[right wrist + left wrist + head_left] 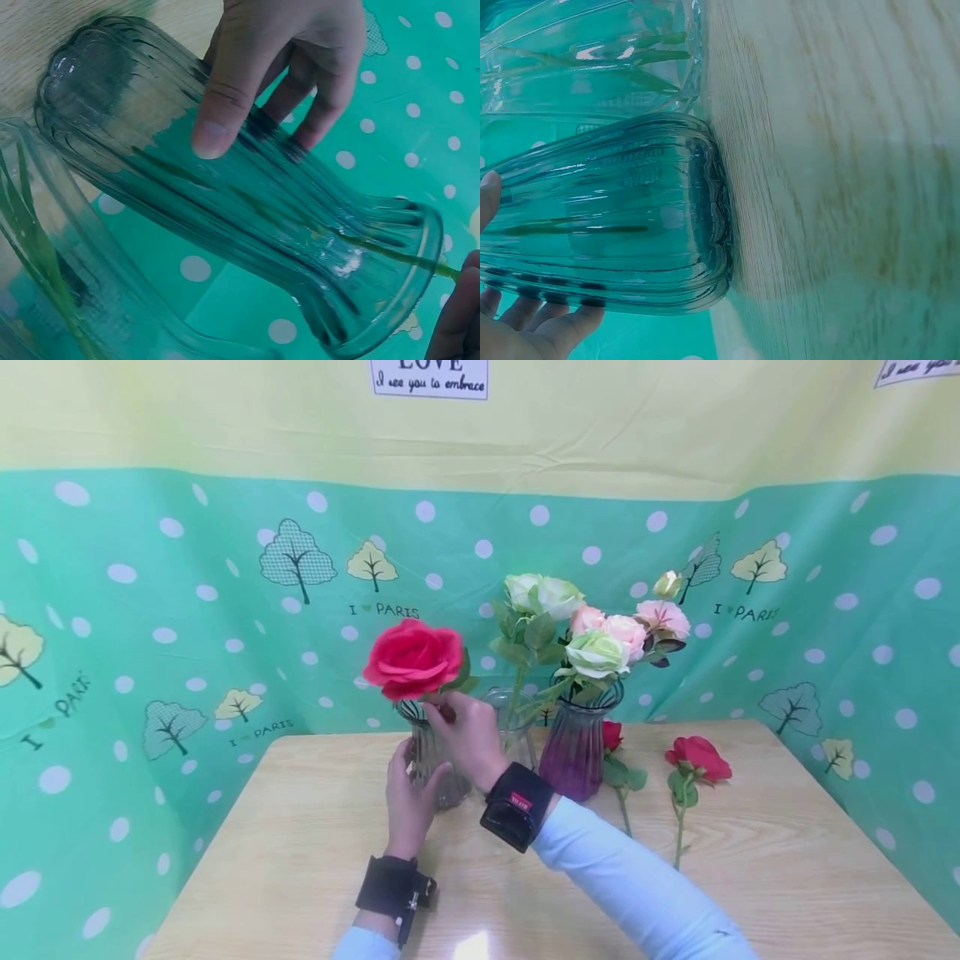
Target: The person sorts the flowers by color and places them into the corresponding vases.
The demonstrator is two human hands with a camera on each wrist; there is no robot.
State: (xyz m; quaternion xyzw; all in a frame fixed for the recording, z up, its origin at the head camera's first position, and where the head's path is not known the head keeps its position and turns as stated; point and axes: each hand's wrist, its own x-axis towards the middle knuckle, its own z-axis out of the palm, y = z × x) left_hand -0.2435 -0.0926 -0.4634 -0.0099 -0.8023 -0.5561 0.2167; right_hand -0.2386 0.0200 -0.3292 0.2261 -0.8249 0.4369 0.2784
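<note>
A large red rose (pixel 415 660) rises from the mouth of a grey ribbed glass vase (pixel 435 760) on the table. My left hand (pixel 410 797) grips that vase, thumb on one side and fingers on the other; the left wrist view shows the fingers (pixel 570 326) against the glass. Just above the rim, my right hand (pixel 468 735) pinches the rose's green stem (pixel 448 271). Through the glass the stem runs down inside, its lower end above the vase's base. The right wrist view catches only the right hand's fingertips (pixel 459 311) at its edge.
Close behind stands a clear glass vase (pixel 517 747) with white-green roses (pixel 543 596). A purple-tinted vase (pixel 573 752) beside it holds pink and pale green flowers (pixel 597 653). Two red roses, one nearer the right (pixel 699 758), lie on the wooden table (pixel 300 860). A patterned curtain (pixel 187 635) surrounds it.
</note>
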